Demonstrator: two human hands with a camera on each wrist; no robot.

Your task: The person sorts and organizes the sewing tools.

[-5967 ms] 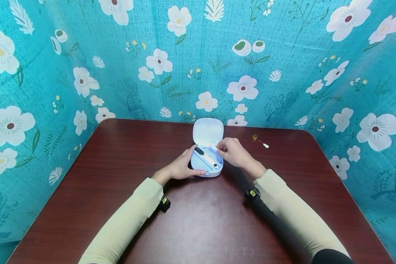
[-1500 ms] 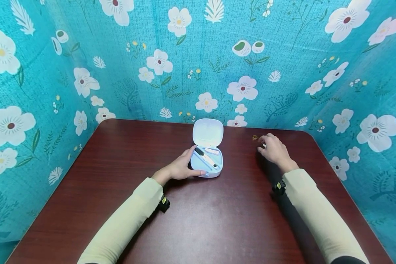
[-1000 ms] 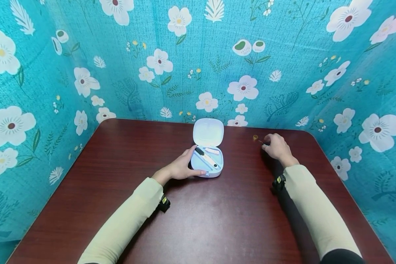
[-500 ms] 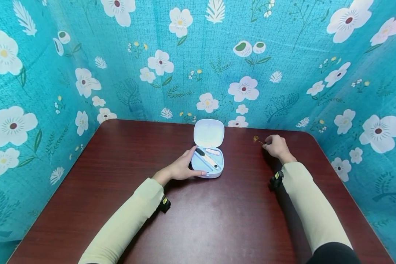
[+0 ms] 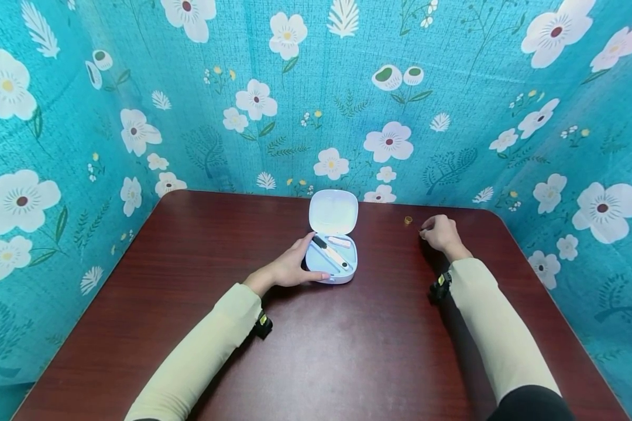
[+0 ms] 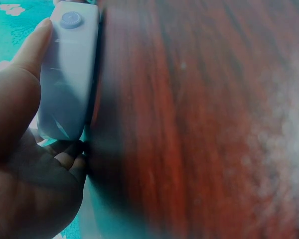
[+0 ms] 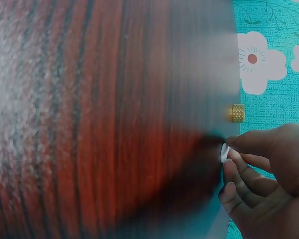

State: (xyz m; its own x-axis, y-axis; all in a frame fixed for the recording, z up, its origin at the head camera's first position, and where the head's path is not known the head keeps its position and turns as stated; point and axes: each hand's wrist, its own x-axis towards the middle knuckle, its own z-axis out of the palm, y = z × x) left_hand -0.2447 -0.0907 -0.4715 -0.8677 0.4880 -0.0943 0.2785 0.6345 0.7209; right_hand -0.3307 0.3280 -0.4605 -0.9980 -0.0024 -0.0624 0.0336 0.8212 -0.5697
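My left hand [image 5: 289, 266] grips the left side of a pale blue hinged case [image 5: 350, 272], thumb along its front and fingers behind. The lid [image 5: 333, 211] stands up at the back. Inside lie a long white tool with a black end [image 5: 333, 254] and a short pinkish-white piece [image 5: 339, 241]. In the left wrist view the case's front wall [image 6: 67, 74] shows a round button. Out to the right, my right hand [image 5: 441, 233] pinches a small white flat piece [image 7: 224, 153] between thumb and fingertips, low over the table. The fingers hide most of it.
A gold dimpled thimble [image 5: 408, 220] sits on the table just left of the right hand, near the back edge. The dark red-brown table [image 5: 326, 351] meets a teal flowered cloth [image 5: 316, 128] behind and at both sides.
Since six seconds ago my right hand has left the case and moved right to the small white piece, which it now pinches. The piece's thin wire no longer shows. My left hand stays put.
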